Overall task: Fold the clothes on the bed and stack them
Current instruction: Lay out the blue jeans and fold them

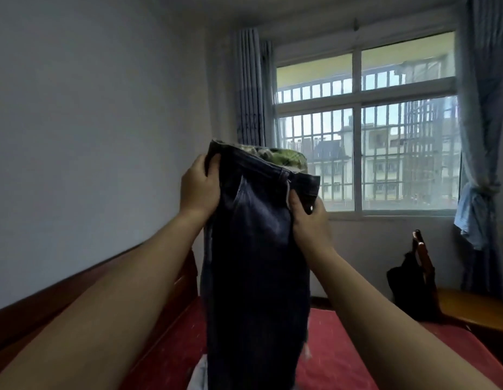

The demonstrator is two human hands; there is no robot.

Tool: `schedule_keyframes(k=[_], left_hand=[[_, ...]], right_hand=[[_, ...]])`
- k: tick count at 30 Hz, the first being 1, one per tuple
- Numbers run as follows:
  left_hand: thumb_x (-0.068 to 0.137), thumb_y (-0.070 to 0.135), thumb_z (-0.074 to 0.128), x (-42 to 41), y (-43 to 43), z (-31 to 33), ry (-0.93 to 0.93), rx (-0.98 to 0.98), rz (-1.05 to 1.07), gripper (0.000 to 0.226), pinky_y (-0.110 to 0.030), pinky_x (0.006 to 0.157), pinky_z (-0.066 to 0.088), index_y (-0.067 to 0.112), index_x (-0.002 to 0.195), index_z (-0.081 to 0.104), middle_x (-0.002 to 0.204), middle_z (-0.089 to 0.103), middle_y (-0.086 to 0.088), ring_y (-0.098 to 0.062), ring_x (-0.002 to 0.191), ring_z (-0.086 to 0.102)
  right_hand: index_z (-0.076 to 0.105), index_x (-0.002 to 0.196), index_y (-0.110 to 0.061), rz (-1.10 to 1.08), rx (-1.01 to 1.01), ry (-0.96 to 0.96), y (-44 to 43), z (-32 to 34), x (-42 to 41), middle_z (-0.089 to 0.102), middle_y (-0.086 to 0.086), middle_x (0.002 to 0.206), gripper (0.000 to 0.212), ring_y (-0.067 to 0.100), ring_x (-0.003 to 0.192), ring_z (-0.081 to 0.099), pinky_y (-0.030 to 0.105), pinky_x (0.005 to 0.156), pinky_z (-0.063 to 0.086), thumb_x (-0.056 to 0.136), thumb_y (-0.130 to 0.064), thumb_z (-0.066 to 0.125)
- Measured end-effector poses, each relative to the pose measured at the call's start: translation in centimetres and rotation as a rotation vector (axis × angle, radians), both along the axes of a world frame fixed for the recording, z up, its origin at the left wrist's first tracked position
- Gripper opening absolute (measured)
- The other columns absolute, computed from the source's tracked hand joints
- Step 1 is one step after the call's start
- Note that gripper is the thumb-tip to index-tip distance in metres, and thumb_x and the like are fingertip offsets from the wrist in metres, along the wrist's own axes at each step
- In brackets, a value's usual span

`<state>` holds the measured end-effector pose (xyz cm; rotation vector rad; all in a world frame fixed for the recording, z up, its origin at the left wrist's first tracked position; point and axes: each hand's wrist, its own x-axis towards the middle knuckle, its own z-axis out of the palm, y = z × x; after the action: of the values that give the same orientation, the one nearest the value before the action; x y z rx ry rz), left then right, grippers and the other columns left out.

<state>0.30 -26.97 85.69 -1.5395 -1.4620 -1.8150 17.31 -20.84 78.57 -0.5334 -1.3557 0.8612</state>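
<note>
A pair of dark blue jeans (253, 263) hangs upright in front of me, held high above the red bed (343, 356). A green patterned lining shows at the waistband's top. My left hand (199, 187) grips the left side of the waistband, thumb in front of the cloth. Lower down, my right hand (309, 218) grips the right side by the fly. The legs hang straight down and run out of view at the bottom. A pale garment (198, 375) peeks out on the bed behind the jeans.
A dark wooden bed frame (76, 288) runs along the white wall on the left. At the right stands a wooden chair (469, 305) with a black bag (410, 288) on it. A barred window with blue curtains fills the back wall.
</note>
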Motion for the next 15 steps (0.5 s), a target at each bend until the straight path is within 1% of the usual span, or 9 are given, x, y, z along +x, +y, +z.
schedule_keyframes(k=[2,4,5,7,9,10,12,13,15], left_hand=[[0.098,0.036,0.04,-3.3,-1.9,-1.3,0.069,-0.068,0.163,0.028,-0.023,0.052,0.024,0.015,0.082,0.051,0.069,0.05,0.008,-0.012,0.065,0.046],[0.098,0.037,0.04,-6.0,-3.8,-0.8,0.091,-0.01,0.227,0.034,-0.026,0.056,0.025,0.009,0.084,0.053,0.072,0.052,0.002,-0.017,0.067,0.046],[0.097,0.038,0.04,-6.9,-4.6,0.1,0.085,0.049,0.222,0.034,-0.026,0.057,0.028,0.009,0.085,0.054,0.073,0.052,0.003,-0.015,0.065,0.047],[0.096,0.04,0.042,-8.2,-6.3,2.2,0.011,0.137,0.126,0.028,-0.017,0.054,0.031,0.015,0.088,0.053,0.072,0.052,0.011,-0.002,0.062,0.047],[0.095,0.045,0.042,-9.1,-7.5,2.6,-0.136,0.124,-0.035,0.028,-0.011,0.055,0.034,0.019,0.101,0.051,0.079,0.055,0.014,0.002,0.067,0.051],[0.095,0.047,0.041,-9.5,-8.0,1.4,-0.219,0.07,-0.105,0.034,-0.015,0.059,0.036,0.02,0.113,0.048,0.086,0.055,0.013,0.0,0.071,0.052],[0.093,0.05,0.042,-10.1,-9.0,-3.9,-0.315,-0.109,-0.22,0.05,-0.018,0.072,0.034,0.023,0.133,0.031,0.101,0.052,0.012,-0.006,0.084,0.052],[0.092,0.049,0.045,-10.3,-9.6,-7.4,-0.307,-0.209,-0.261,0.055,-0.019,0.08,0.033,0.025,0.137,0.024,0.11,0.049,0.009,-0.01,0.094,0.051],[0.092,0.036,0.051,-10.3,-11.0,-13.6,-0.24,-0.315,-0.263,0.054,-0.024,0.091,0.033,0.027,0.137,0.021,0.125,0.043,0.004,-0.011,0.11,0.045]], right_hand=[[0.056,0.106,-0.021,-0.1,0.074,0.02,-1.9,-0.2,-2.0,0.061,-0.015,0.086,0.022,-0.009,0.078,0.058,0.007,0.061,0.04,0.089,-0.033,0.061],[0.054,0.115,-0.02,-0.161,0.157,0.042,-3.8,1.3,-4.2,0.061,-0.017,0.087,0.03,-0.014,0.075,0.057,0.005,0.06,0.04,0.088,-0.032,0.062],[0.052,0.118,-0.02,-0.192,0.197,0.069,-4.6,2.4,-5.1,0.061,-0.019,0.088,0.033,-0.015,0.075,0.057,0.004,0.061,0.04,0.088,-0.033,0.061],[0.051,0.121,-0.021,-0.256,0.263,0.092,-6.1,4.8,-6.8,0.06,-0.02,0.087,0.036,-0.013,0.077,0.058,0.005,0.063,0.041,0.089,-0.036,0.06],[0.049,0.123,-0.022,-0.29,0.261,0.049,-7.2,5.7,-8.1,0.059,-0.02,0.088,0.038,-0.006,0.081,0.059,0.014,0.069,0.045,0.089,-0.039,0.058],[0.049,0.123,-0.022,-0.293,0.228,0.026,-7.4,5.3,-8.6,0.059,-0.02,0.089,0.039,0.001,0.085,0.06,0.02,0.071,0.045,0.089,-0.039,0.058],[0.05,0.124,-0.023,-0.308,0.136,-0.017,-7.5,3.0,-9.1,0.059,-0.015,0.092,0.039,0.012,0.091,0.06,0.028,0.074,0.043,0.089,-0.039,0.058],[0.05,0.123,-0.023,-0.317,0.095,-0.049,-7.5,1.3,-9.3,0.06,-0.011,0.095,0.039,0.015,0.093,0.059,0.028,0.075,0.041,0.089,-0.04,0.058],[0.051,0.122,-0.024,-0.324,0.026,-0.126,-7.7,-2.2,-9.6,0.062,-0.004,0.102,0.04,0.017,0.094,0.058,0.028,0.075,0.039,0.088,-0.042,0.059]])
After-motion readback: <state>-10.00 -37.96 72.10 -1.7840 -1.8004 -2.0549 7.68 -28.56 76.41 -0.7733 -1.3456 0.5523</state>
